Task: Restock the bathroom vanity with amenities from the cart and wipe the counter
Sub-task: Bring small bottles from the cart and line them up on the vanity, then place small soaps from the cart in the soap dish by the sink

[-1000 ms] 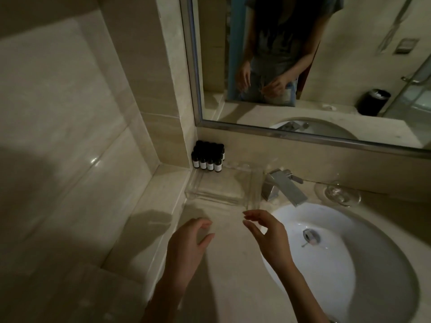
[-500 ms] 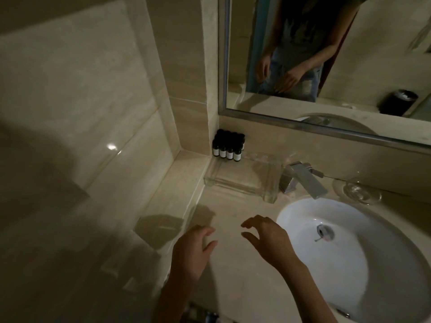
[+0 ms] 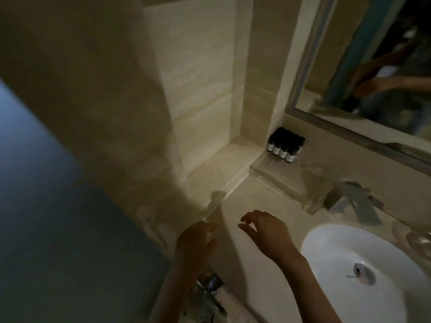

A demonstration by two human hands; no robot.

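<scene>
Left hand (image 3: 196, 243) hovering over counter (image 3: 251, 276) edge, fingers loosely curled, holding nothing. Right hand (image 3: 265, 231) hanging near it, fingers bent downward, gripping nothing. Small dark bottles (image 3: 285, 145) standing clustered against wall at far end of clear tray (image 3: 279, 180). Faucet (image 3: 356, 201) and white sink (image 3: 338, 248) sitting right of hands.

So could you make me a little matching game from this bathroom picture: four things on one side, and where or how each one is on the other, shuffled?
Things
1. small dark bottles
2. faucet
3. sink basin
4. right hand

Descriptions
A. white and round
B. clustered in the wall corner, below the mirror
C. over the counter, holding nothing
D. metal, with an angular spout

Pairs: 1-B, 2-D, 3-A, 4-C
</scene>
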